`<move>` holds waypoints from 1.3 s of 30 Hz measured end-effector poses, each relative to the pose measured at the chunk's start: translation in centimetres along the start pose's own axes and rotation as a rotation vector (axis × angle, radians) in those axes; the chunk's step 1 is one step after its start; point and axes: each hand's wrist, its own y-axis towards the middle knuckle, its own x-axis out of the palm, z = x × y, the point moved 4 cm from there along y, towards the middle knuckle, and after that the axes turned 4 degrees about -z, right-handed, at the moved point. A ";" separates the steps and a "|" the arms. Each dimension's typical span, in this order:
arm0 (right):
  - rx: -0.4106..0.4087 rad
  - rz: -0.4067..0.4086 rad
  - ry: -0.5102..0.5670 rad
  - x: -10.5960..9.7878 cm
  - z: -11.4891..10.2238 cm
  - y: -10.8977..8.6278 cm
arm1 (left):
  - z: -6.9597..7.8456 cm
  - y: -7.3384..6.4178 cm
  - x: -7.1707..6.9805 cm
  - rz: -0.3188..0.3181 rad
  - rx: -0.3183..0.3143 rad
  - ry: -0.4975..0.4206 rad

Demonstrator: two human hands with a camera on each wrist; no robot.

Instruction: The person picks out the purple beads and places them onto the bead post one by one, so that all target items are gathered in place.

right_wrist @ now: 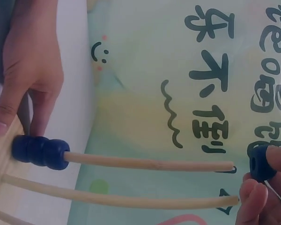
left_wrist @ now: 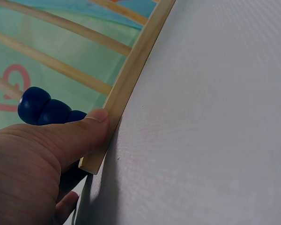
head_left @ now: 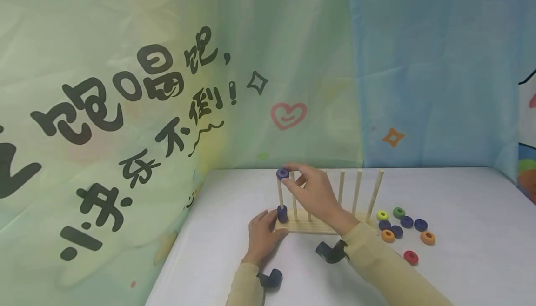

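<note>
My right hand (head_left: 317, 195) pinches a dark blue ring bead (right_wrist: 259, 164) between thumb and fingers. The bead is just off the tip of the leftmost peg (right_wrist: 150, 162), its hole facing the peg in the right wrist view. Low on that same peg sits a stack of blue beads (head_left: 282, 214). The pegs rise from a long wooden base (head_left: 311, 226). At its left end my left hand (head_left: 260, 237) grips the base, the thumb (left_wrist: 91, 129) on the front edge and the fingers at the other side. Other pegs (head_left: 358, 192) hold no beads where they show.
Right of the base lie loose beads: yellow (head_left: 382, 215), green (head_left: 399, 212), orange (head_left: 428, 237), red (head_left: 411, 257) and several blue (head_left: 420, 224). A white table (head_left: 473, 269) carries everything. Printed curtains (head_left: 289, 64) hang behind and at the left.
</note>
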 end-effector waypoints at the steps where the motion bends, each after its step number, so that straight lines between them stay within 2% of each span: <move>1: 0.013 -0.005 -0.002 0.1 0.0 0.2 | 0.0 0.0 0.0 0.001 -0.001 -0.001; 9: 0.071 -0.029 -0.019 1.0 0.0 1.3 | 0.1 -0.1 -0.2 -0.004 -0.018 -0.005; 16: 0.097 -0.019 -0.050 1.4 0.4 2.0 | 0.5 -0.2 -0.5 -0.016 -0.043 -0.024; 22: 0.127 -0.070 -0.100 1.5 0.2 2.2 | 0.6 -0.2 -0.5 -0.025 -0.032 -0.027; 29: 0.210 -0.138 -0.148 1.9 0.6 2.1 | 0.8 -0.3 -0.6 -0.011 -0.009 -0.020; 33: 0.210 -0.144 -0.153 2.0 0.9 2.0 | 0.9 -0.4 -0.7 -0.005 -0.004 -0.014; 39: 0.187 -0.117 -0.129 1.9 1.1 1.8 | 0.9 -0.3 -0.7 -0.019 -0.042 -0.023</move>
